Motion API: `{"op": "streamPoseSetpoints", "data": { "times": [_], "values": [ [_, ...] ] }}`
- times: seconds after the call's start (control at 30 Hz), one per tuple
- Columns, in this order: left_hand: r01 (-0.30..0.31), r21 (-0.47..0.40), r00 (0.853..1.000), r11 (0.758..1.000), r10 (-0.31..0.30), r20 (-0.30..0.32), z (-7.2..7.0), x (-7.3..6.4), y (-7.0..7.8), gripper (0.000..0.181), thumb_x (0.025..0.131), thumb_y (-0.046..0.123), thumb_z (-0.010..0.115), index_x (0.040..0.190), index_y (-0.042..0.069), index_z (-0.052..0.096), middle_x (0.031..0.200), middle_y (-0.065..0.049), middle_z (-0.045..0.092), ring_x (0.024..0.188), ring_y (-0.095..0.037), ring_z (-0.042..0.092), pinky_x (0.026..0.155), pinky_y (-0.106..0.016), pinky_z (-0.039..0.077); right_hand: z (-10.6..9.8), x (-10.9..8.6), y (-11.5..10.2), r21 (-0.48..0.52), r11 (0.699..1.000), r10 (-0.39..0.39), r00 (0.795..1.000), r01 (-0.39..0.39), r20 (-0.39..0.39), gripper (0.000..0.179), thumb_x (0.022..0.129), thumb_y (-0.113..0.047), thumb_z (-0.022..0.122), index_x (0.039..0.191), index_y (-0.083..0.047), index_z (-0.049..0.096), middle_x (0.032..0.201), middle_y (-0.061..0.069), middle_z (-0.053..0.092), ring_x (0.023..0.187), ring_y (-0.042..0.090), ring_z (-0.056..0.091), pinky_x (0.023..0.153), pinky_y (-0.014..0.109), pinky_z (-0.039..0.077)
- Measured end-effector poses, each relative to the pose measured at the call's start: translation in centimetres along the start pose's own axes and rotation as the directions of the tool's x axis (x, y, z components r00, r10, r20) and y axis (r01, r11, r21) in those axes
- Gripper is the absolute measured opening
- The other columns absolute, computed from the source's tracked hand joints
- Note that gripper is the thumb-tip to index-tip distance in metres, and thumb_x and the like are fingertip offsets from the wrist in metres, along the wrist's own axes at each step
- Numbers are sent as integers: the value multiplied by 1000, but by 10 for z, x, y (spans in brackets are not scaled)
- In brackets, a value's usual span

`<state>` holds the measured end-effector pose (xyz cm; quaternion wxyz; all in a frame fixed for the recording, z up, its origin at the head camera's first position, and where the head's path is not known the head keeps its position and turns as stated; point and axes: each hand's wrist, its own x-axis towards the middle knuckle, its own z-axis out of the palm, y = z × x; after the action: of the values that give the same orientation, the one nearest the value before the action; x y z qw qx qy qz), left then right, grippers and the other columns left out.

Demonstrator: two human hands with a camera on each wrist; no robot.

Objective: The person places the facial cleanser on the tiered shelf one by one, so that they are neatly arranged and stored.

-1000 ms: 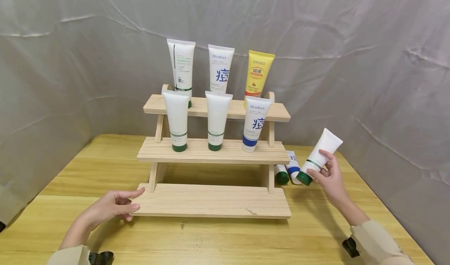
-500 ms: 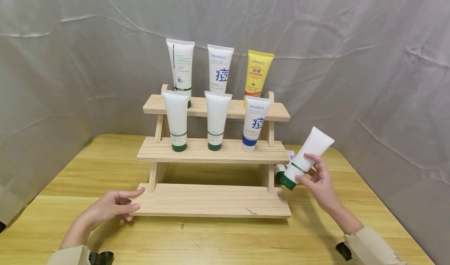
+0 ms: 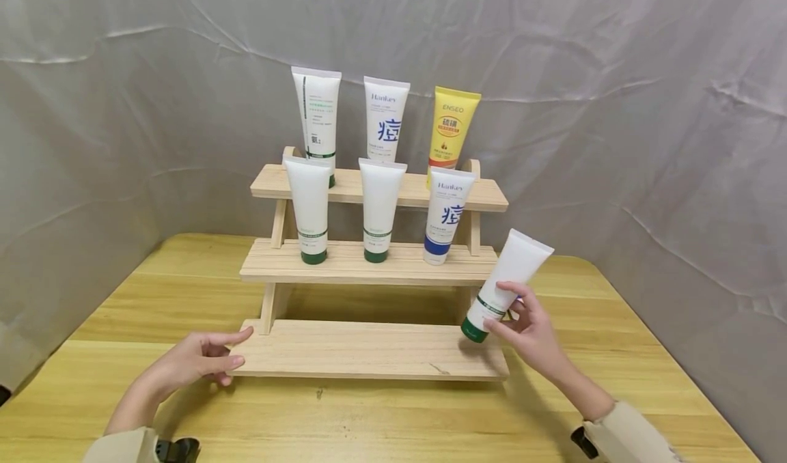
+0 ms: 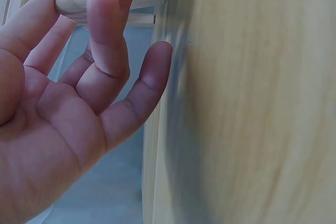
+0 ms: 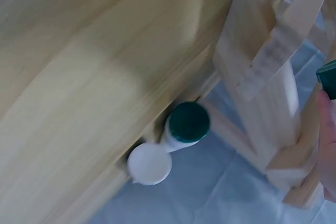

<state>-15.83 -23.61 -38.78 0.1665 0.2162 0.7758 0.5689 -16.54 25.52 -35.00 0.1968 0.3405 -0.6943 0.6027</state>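
My right hand (image 3: 531,337) pinches a white squeeze tube (image 3: 513,268) with a green cap between thumb and fingers. The tube leans, cap down and to the left, over the right end of the bottom shelf (image 3: 363,350) of a wooden three-tier display stand. At that shelf's left end, my left hand (image 3: 190,360) holds the board with thumb and index finger. Close up in the left wrist view, the outer fingers (image 4: 149,72) are loosely bent beside the board end. The held tube's green cap (image 5: 328,80) shows at the right wrist view's edge.
On the middle shelf (image 3: 344,270) stand two green-capped tubes and a blue-banded tube (image 3: 445,210). Two white tubes and a yellow tube (image 3: 451,128) stand on top. Beside the stand lie a green-capped tube (image 5: 190,122) and a white-capped tube (image 5: 150,164), mostly hidden from the head view.
My right hand has carried the green-capped tube leftward and down, from beside the stand to over the bottom shelf's right end. My left hand has stayed in place.
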Motion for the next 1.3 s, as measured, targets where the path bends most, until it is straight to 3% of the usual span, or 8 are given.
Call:
{"op": "streamPoseSetpoints", "data": {
  "times": [0.13, 0.37, 0.53, 0.8, 1.07, 1.3],
  "values": [
    [1, 2, 1000, 1000, -1, 1, 0, 0, 1, 54, 88, 10, 56, 126, -16, 28, 68, -8, 55, 58, -16, 57, 60, -30, 49, 12, 2, -3, -67, 998, -4, 1000, 5, 23, 58, 66, 30, 57, 117, 9, 39, 108, 8, 46, 90, 11, 56, 59, 24, 51],
    [-1, 6, 1000, 1000, 1, 4, 0, 0, 0, 53, 89, 10, 55, 127, -15, 28, 68, -7, 55, 58, -16, 57, 63, -29, 49, 31, 6, -3, -121, 991, 66, 997, -60, 47, 55, 69, 23, 60, 118, 6, 40, 111, 9, 44, 92, 10, 55, 62, 27, 52],
    [-2, 4, 1000, 1000, 2, 3, -1, 0, -1, 53, 89, 9, 55, 127, -15, 29, 68, -8, 55, 59, -16, 57, 61, -30, 49, 46, 8, -1, -144, 989, 39, 995, -26, 91, 53, 69, 23, 61, 116, 6, 42, 111, 10, 40, 91, 9, 54, 60, 30, 52],
    [22, 14, 1000, 1000, -22, -4, -2, 1, -2, 54, 89, 11, 56, 129, -12, 28, 70, -11, 56, 60, -18, 58, 69, -27, 48, 68, 11, 0, -93, 995, 60, 989, -47, 138, 50, 70, 21, 62, 114, 5, 43, 105, 21, 39, 92, 15, 55, 63, 34, 52],
    [52, 25, 998, 998, -51, -24, -1, 1, 1, 56, 87, 13, 58, 129, -12, 29, 71, -12, 56, 61, -19, 58, 69, -27, 47, 89, 16, 0, -55, 995, 88, 984, -80, 153, 49, 73, 17, 63, 116, 3, 44, 106, 21, 38, 91, 36, 55, 65, 33, 52],
    [32, 5, 999, 999, -32, -12, 0, 1, 0, 55, 88, 12, 57, 128, -12, 28, 71, -11, 56, 60, -18, 58, 67, -28, 48, 110, 20, -2, 36, 995, 88, 978, -97, 188, 50, 73, 17, 62, 117, 4, 41, 109, 23, 39, 89, 29, 56, 62, 35, 52]
  ]
}}
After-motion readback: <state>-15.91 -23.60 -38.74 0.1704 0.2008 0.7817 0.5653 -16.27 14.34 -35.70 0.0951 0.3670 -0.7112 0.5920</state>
